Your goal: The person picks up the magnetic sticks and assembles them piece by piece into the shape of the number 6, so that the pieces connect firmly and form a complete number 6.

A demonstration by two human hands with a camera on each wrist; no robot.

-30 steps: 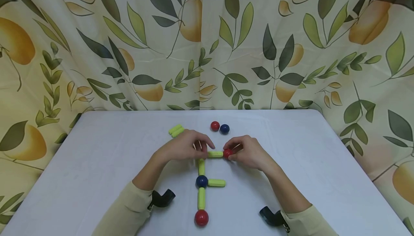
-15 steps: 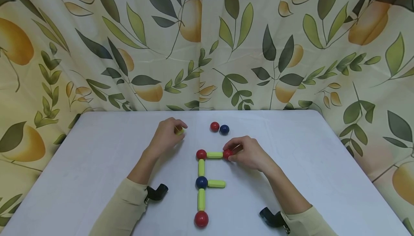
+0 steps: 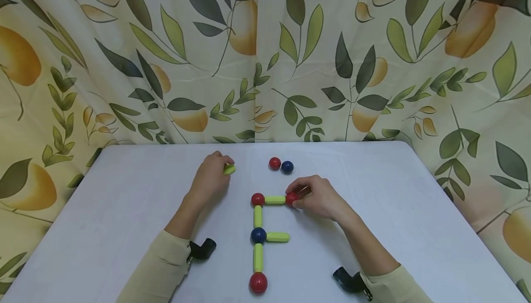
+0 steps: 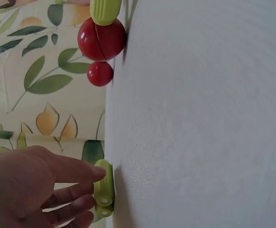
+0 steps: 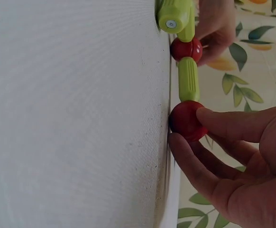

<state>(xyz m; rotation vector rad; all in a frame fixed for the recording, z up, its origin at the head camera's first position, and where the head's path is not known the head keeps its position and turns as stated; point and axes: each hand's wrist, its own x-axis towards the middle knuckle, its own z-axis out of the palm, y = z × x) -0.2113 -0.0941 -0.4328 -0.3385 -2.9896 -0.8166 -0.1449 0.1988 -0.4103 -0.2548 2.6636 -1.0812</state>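
At the back left of the table, my left hand [image 3: 209, 175] pinches a green magnetic rod [image 4: 104, 185], its thumb against the rod's side. A second green rod [image 4: 104, 210] lies right beside it, mostly hidden. My right hand [image 3: 318, 197] holds a red ball [image 5: 188, 121] between thumb and fingers. That ball joins a green rod [image 3: 275, 199] leading to a red corner ball [image 3: 258, 199]. From there a rod [image 3: 258, 216] runs down to a blue ball [image 3: 258, 235], which has a side rod [image 3: 278, 237]. Another rod [image 3: 258, 258] ends at a red ball [image 3: 258, 283] near the front.
A loose red ball [image 3: 274, 163] and a loose blue ball [image 3: 287, 167] stand together near the back edge of the white table [image 3: 373, 178]. Behind the table hangs a leaf-patterned curtain [image 3: 307, 86]. Black camera mounts [image 3: 203, 249] sit on both wrists.
My left hand has left the red corner ball and moved back and left to the green rods, where it now pinches one. The right hand keeps holding its red ball in place.
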